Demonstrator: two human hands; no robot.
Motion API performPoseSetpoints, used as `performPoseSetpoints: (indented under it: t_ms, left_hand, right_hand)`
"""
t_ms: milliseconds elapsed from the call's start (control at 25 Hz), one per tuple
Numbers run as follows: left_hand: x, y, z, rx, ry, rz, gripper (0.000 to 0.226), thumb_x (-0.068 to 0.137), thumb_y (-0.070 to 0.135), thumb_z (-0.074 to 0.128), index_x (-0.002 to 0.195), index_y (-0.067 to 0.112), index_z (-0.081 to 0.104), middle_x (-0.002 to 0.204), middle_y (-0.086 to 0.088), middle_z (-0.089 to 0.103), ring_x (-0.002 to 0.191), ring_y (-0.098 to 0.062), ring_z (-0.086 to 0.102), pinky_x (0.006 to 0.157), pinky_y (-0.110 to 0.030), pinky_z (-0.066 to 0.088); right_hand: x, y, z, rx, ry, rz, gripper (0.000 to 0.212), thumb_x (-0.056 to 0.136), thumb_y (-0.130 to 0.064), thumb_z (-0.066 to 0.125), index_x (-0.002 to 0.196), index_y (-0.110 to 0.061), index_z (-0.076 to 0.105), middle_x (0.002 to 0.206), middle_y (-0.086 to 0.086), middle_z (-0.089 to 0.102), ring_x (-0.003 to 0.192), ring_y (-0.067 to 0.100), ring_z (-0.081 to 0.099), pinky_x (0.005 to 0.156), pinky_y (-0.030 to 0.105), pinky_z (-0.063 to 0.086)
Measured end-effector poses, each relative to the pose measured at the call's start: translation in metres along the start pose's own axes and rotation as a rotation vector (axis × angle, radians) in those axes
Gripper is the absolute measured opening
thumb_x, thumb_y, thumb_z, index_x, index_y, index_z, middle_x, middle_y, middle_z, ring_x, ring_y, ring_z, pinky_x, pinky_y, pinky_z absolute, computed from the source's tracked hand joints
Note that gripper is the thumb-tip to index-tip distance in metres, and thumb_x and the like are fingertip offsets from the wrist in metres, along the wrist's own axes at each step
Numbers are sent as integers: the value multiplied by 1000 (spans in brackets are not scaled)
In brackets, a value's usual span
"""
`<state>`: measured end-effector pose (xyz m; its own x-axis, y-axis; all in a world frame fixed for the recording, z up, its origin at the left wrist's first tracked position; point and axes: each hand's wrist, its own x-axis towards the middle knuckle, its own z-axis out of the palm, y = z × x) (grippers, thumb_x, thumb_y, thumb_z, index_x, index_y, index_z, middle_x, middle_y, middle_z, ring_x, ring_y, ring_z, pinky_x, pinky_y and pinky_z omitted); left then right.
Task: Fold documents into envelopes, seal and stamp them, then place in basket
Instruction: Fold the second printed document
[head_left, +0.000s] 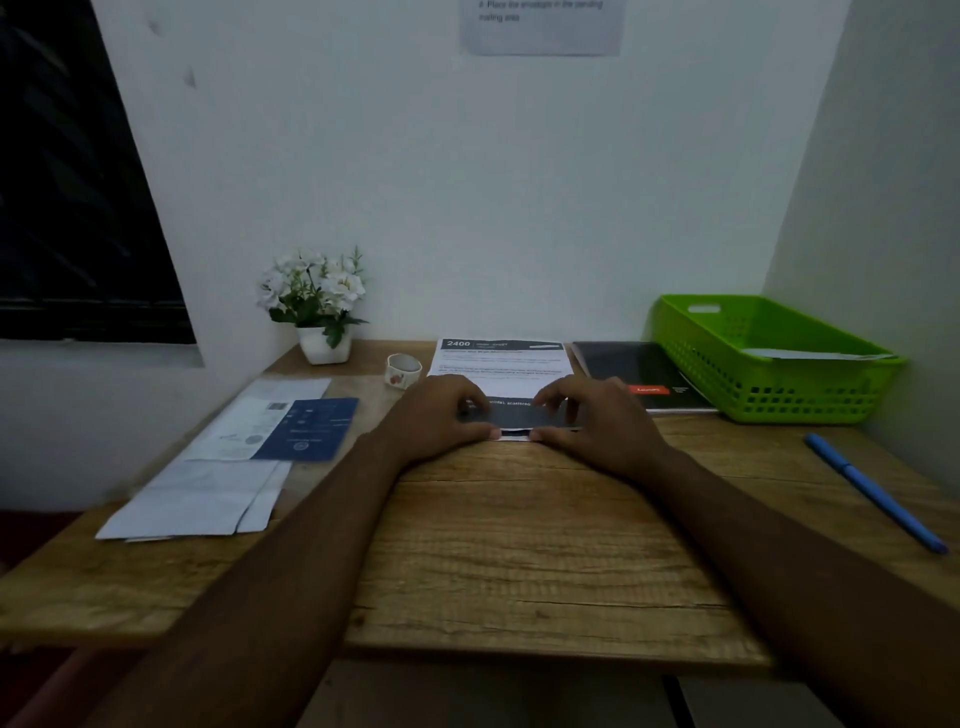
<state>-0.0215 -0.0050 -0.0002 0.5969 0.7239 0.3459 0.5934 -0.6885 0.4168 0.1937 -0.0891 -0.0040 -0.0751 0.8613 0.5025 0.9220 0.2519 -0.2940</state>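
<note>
Wood-grain desk, set into a white-walled corner; lighting dim. Head view only.

Both forearms reach forward to the middle of the desk. Left hand and right hand sit side by side on the near edge of a printed document. The sheet lies flat at its far end, with a dark header reading "2400". Its near end is turned up and over, showing a dark printed band between the two hands. Each hand pinches that folded edge: fingers curled on top, thumbs low against the desk. Both hands closed on the paper, not spread.

Left side of the desk: a loose pile of white envelopes, and beyond it a blue card lying on a white printed sheet. Well apart from the hands.

Back edge: a white pot of white flowers, with a small white cup just beside the document's far left corner.

Right of the document: a dark notebook with a red label, touching or just beside a green basket. White paper lies in the basket; whether it is an envelope I cannot tell. A blue pen lies diagonally near the right edge.

A notice is on the wall above, blurred.
</note>
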Motion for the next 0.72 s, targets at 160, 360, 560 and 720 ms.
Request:
performPoseSetpoints:
  t_ms: [160,360,560,720]
  left_hand:
    - [0,-1,-2,39,15,62,29,76,40,73,98,23,69,96,8,67,87,-6,58,79,-31,51]
    - [0,2,-3,140,118,89,22,79,26,72,100,23,68,102,5,67,95,-11,57,88,-37,46]
    - [1,2,-8,245,366,71,16,79,22,71,95,20,70,102,-1,65,101,-20,52,88,-41,41]
    - [-6,8,-14,259,573,123,13,76,8,72,86,15,72,86,-5,66,84,-24,55,70,-34,41]
  right_hand:
    - [0,0,1,-20,33,-28,25,77,-40,74,100,-34,68,100,-17,67,78,-2,53,80,26,34]
    - [2,-1,4,-258,146,-85,20,86,-29,66,105,-30,72,100,-6,72,89,13,63,72,29,39]
    - [-6,-9,-7,-316,403,-98,15,77,-18,77,91,-24,78,74,5,72,62,18,62,57,23,33]
    - [-10,-8,-10,-302,424,-171,25,75,-16,79,95,-29,76,76,4,68,61,16,59,55,21,32]
